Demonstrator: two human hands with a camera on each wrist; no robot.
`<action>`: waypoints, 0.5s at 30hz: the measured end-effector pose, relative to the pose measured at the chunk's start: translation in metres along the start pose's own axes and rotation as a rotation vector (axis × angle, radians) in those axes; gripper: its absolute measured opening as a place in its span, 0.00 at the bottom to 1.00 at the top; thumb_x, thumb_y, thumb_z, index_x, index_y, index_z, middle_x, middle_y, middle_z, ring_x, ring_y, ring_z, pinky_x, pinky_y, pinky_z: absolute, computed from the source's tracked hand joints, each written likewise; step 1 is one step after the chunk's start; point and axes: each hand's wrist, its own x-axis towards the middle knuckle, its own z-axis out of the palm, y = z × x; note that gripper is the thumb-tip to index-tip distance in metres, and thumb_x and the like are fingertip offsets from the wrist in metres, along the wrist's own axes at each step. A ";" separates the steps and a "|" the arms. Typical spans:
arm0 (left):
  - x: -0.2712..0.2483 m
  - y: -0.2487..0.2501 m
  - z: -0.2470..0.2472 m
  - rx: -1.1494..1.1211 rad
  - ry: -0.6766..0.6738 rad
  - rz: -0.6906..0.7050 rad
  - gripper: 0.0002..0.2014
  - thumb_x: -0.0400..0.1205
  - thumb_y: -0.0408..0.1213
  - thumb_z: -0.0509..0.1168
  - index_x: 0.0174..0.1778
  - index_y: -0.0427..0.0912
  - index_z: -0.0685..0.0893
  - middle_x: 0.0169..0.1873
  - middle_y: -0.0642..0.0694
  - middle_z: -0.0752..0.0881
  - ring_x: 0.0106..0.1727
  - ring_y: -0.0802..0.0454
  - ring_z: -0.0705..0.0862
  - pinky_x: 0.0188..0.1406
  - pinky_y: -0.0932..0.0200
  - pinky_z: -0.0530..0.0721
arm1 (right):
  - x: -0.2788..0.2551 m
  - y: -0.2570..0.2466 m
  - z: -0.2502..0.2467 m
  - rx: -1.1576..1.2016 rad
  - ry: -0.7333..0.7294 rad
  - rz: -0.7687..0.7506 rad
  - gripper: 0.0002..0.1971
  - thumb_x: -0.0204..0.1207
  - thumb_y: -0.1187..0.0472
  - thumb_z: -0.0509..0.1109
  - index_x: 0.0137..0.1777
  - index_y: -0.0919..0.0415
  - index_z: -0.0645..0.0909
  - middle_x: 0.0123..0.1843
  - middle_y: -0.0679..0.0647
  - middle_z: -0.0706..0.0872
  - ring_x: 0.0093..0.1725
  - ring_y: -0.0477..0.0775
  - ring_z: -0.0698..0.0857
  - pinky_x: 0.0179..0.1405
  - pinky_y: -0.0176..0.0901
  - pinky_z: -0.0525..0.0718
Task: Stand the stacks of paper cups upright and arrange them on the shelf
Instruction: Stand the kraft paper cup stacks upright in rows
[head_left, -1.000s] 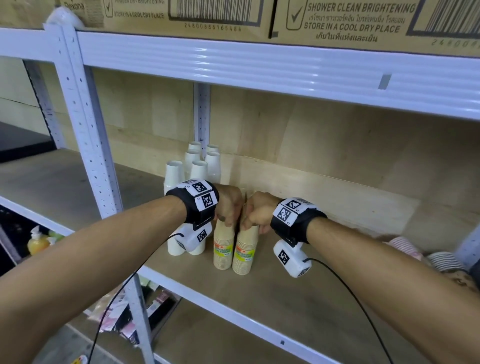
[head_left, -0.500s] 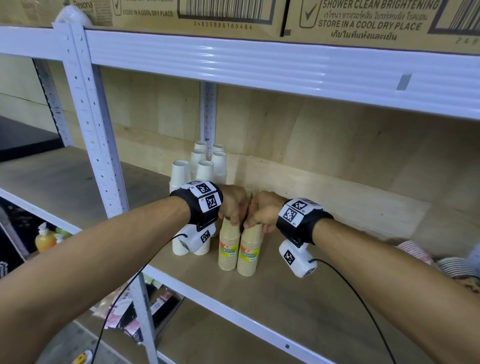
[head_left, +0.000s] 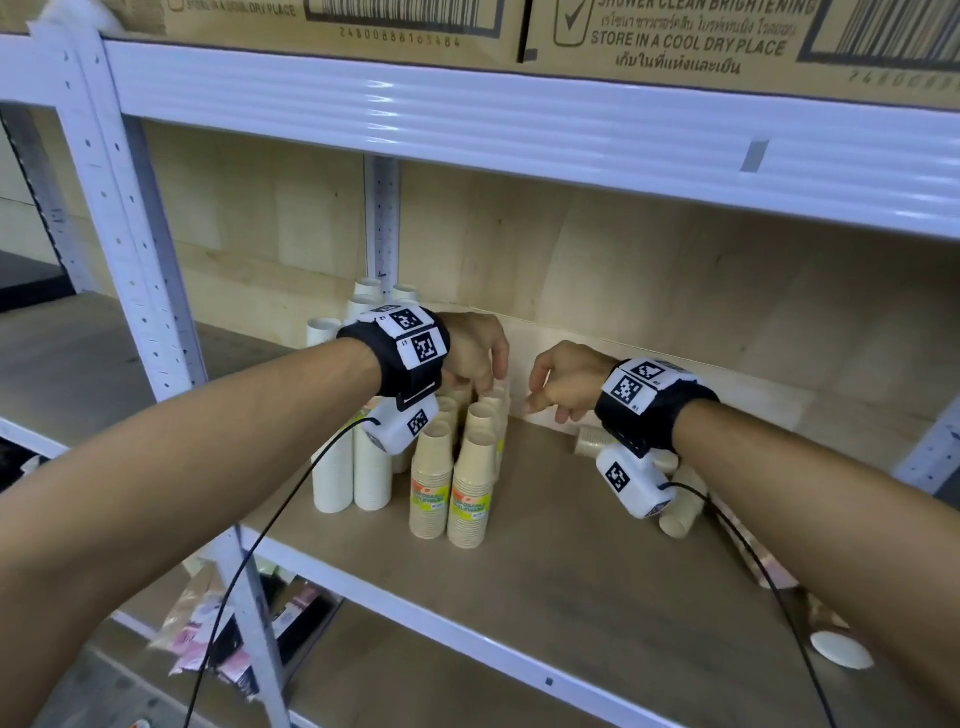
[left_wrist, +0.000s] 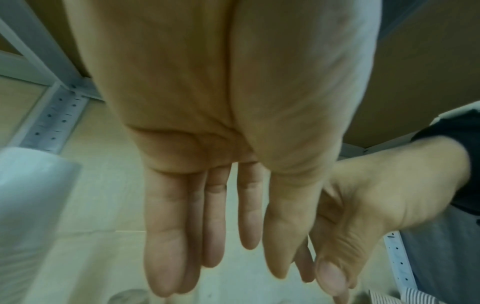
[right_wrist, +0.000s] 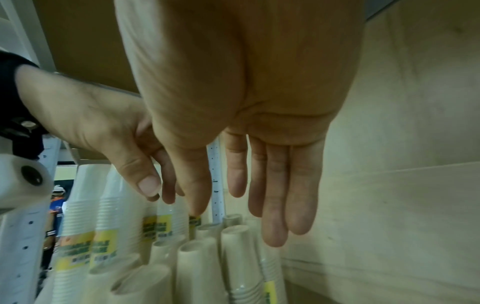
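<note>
Several upright beige paper-cup stacks (head_left: 472, 493) with yellow-green labels stand in a tight group on the wooden shelf (head_left: 571, 582); the right wrist view looks down on their tops (right_wrist: 197, 259). White cup stacks (head_left: 332, 467) stand upright just left of them. My left hand (head_left: 485, 376) hovers over the beige group, its fingers straight (left_wrist: 221, 257) and holding nothing. To the right of the group my right hand (head_left: 545, 410) hangs with relaxed fingers (right_wrist: 254, 216), also empty. Beige stacks (head_left: 680, 499) lie on their sides under my right wrist.
A white metal post (head_left: 135, 234) stands at the left and a white beam (head_left: 519, 119) crosses overhead, carrying cardboard boxes (head_left: 675, 36). Striped cups (head_left: 753, 551) and a white cup (head_left: 841, 649) lie at the far right. A wooden back wall closes the shelf.
Both hands have let go of the tops of the two front beige stacks. My right hand has drawn away to the right, and the stacks stay upright.
</note>
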 end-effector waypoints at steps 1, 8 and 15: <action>0.004 0.007 0.000 -0.016 0.009 0.019 0.11 0.71 0.33 0.76 0.46 0.51 0.87 0.32 0.47 0.87 0.34 0.49 0.85 0.40 0.55 0.87 | -0.002 0.007 -0.005 -0.002 0.005 0.016 0.14 0.66 0.52 0.81 0.48 0.54 0.83 0.38 0.60 0.91 0.38 0.57 0.90 0.46 0.50 0.88; 0.030 0.063 0.015 0.017 0.038 0.128 0.17 0.74 0.40 0.77 0.58 0.52 0.85 0.44 0.54 0.81 0.51 0.49 0.85 0.52 0.53 0.88 | -0.015 0.061 -0.028 -0.020 0.049 0.112 0.15 0.64 0.53 0.83 0.48 0.52 0.83 0.44 0.56 0.91 0.43 0.53 0.91 0.53 0.55 0.89; 0.057 0.110 0.050 0.029 0.053 0.235 0.24 0.77 0.39 0.75 0.68 0.52 0.80 0.56 0.54 0.73 0.56 0.52 0.76 0.56 0.57 0.78 | -0.034 0.124 -0.028 -0.147 0.115 0.220 0.17 0.62 0.49 0.83 0.49 0.47 0.82 0.49 0.47 0.83 0.51 0.51 0.83 0.53 0.47 0.84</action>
